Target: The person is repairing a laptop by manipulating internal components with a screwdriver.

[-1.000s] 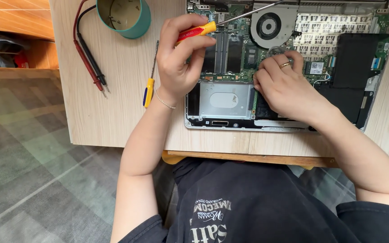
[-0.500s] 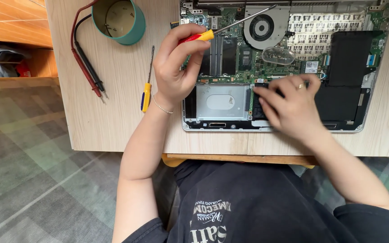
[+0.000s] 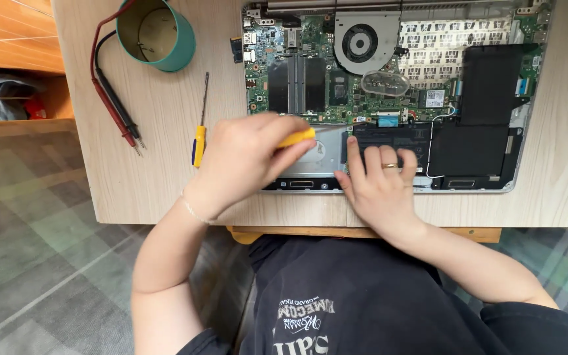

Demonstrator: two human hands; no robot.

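While the left hand [image 3: 244, 161] gripped a yellow-handled screwdriver [image 3: 300, 137] over the opened laptop's silver drive bay [image 3: 317, 161] (right hand [image 3: 379, 187] flat, empty), unscrewing seemed underway, needing tip seated squarely.

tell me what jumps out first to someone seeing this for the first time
An opened laptop with bare circuit board and round fan fills the table's upper right. Over its near edge, the left hand grips a yellow-handled screwdriver while the right hand presses flat beside it. A teal cup stands upper left.
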